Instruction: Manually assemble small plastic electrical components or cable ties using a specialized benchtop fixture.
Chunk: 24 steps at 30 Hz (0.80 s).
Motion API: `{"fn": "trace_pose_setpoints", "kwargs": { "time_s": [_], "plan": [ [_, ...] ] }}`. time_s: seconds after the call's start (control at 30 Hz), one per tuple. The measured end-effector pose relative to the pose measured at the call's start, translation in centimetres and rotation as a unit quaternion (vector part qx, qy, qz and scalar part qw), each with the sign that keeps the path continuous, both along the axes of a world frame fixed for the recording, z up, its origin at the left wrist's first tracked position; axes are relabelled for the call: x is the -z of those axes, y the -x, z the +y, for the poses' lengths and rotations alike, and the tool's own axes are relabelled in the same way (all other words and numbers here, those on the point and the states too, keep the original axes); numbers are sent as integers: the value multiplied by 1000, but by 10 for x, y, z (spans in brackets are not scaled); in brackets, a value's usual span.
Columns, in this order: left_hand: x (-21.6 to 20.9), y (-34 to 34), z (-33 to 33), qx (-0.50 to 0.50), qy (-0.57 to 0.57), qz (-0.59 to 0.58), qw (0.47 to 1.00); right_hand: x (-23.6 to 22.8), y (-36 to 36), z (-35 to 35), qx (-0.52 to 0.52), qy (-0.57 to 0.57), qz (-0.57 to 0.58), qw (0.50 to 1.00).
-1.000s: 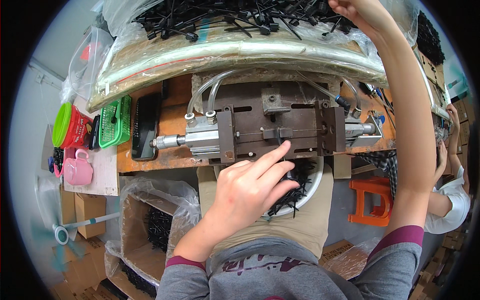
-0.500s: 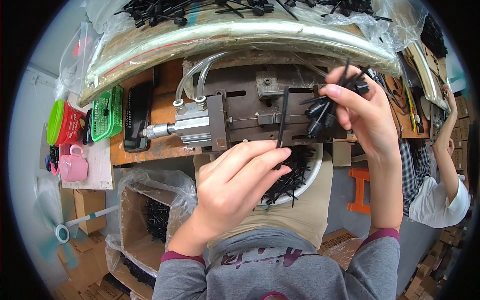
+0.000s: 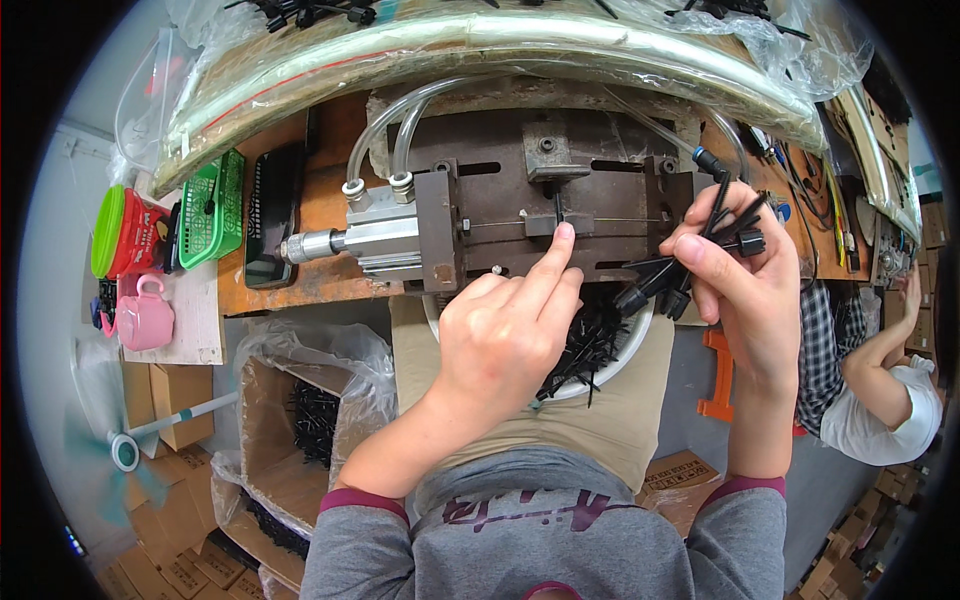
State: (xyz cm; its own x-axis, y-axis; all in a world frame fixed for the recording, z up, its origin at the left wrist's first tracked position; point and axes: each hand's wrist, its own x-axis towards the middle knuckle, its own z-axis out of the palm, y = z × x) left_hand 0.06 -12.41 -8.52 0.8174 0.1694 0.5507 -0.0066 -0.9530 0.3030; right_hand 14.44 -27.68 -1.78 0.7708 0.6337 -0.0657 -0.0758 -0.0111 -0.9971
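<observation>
My left hand reaches over a brown metal fixture. Its index finger is stretched out, the tip touching a thin black stem at a small block. The other fingers are loosely bent, and I see nothing gripped in them. To the right, my right hand is closed round a bunch of black plastic parts with thin stems and thicker ends. Below the hands, a white bowl on my lap holds many black parts, partly hidden by my left hand.
A silver cylinder with clear hoses adjoins the fixture's left end. Further left are a dark phone-like slab, green basket and pink cup. A plastic-lined carton stands lower left. Another person sits at right.
My left hand has set the black stem it pinched down at the block and now touches it with the index finger. The bunch in my right hand has moved slightly lower.
</observation>
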Motion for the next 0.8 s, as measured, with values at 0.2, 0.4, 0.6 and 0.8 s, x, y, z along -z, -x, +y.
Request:
{"fn": "trace_pose_setpoints", "kwargs": {
  "time_s": [0.2,0.4,0.6,0.8],
  "plan": [
    [-16,4,1,106,170,-80,976,7,11,6,-8,19,19,1000],
    [-34,27,-3,145,253,-68,954,5,9,10,2,-8,22,1000],
    [-7,13,0,54,157,-36,986,5,5,4,34,-64,-16,997],
    [2,2,2,33,52,11,998,2,9,-1,34,-36,-15,999]
  ]
}}
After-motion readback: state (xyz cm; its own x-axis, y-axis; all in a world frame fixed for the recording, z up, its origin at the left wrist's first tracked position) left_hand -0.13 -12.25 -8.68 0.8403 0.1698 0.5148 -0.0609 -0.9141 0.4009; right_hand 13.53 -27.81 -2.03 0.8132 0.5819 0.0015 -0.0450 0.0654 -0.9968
